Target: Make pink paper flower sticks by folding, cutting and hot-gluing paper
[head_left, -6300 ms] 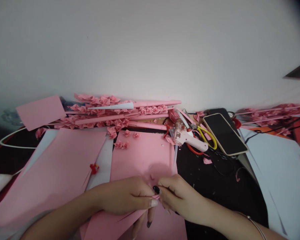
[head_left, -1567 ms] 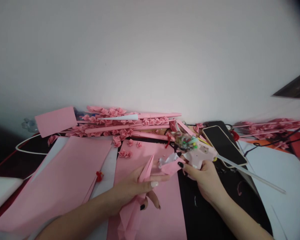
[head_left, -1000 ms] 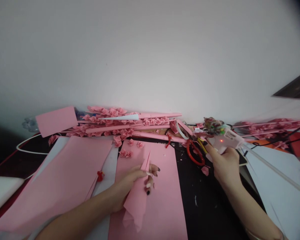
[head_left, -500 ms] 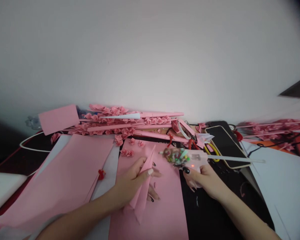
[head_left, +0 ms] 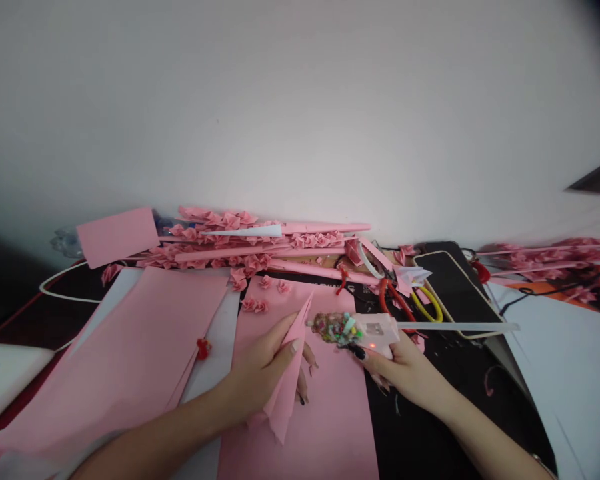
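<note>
Holds cone [head_left: 286, 397] in half-closed left hand [head_left: 256, 365]. Grips glue gun [head_left: 383, 327] in right hand [head_left: 407, 370], curled firmly round it, aimed toward nine o'clock. Note roses [head_left: 250, 305] at cone's eleven o'clock.

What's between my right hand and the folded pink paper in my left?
In the head view, the glue gun in your right hand spans most of that stretch, pointing toward the folded pink paper. Your left fingertips show there too, over a pink sheet.

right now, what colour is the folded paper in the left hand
Pink: the folded paper in the left hand, visible in the head view.
</note>
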